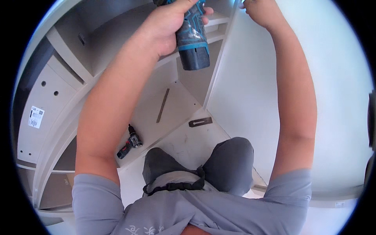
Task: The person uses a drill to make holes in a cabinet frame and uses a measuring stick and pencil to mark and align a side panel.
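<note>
head view — at twelve o'clock the left hand wraps the blue-black power tool, presumably for steadiness — while the right hand, towards one o'clock, meets the frame edge, its grip impossible to tell.

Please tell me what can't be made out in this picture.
- Head view: the upper end of the teal-and-black power tool is cut off by the top edge.
- Head view: the right hand runs out at the top edge, so what its fingertips touch can't be told.
- Head view: the print on the white label is too small and blurred.
- Head view: the feet are hidden by the bent legs.
</note>
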Tool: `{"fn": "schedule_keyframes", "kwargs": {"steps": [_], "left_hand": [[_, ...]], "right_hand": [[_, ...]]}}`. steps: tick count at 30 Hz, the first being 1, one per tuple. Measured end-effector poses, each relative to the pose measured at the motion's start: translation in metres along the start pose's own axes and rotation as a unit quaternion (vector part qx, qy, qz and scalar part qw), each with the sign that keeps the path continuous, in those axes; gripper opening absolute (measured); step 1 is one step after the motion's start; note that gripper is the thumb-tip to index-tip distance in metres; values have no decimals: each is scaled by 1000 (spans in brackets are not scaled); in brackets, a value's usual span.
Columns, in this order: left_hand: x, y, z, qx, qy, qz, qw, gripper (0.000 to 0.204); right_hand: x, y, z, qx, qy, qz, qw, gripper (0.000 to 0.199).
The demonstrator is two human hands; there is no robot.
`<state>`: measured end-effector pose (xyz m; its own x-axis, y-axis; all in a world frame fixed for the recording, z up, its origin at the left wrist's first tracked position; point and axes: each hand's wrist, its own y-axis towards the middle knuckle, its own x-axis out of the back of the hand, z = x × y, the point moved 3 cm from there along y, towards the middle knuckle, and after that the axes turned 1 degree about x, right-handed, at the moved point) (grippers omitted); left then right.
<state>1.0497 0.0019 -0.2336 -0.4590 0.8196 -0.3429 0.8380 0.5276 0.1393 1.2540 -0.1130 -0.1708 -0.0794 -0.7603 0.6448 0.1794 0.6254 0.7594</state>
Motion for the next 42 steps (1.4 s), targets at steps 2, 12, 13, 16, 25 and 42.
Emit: {"fn": "schedule_keyframes", "kwargs": {"steps": [2,12,13,16,25,42], "left_hand": [[1,1,3,-1,1,5,1000,37],[-5,0,4,2,-13,23,1000,39],[-4,0,4,-2,-7,22,1000,38],[2,1,4,-3,-9,14,1000,37],[-3,-2,3,-4,13,-12,1000,36],[120,-250,214,37,321,-41,945,46]], "right_hand": [[-1,3,3,0,1,18,1000,17],[3,8,17,-130,131,41,982,18],[-1,10,13,-105,97,29,989,18],[-16,5,8,-72,61,12,995,18],[-26,-54,10,-146,284,6,948,22],[-55,-306,15,-349,483,188,781,21]]}}
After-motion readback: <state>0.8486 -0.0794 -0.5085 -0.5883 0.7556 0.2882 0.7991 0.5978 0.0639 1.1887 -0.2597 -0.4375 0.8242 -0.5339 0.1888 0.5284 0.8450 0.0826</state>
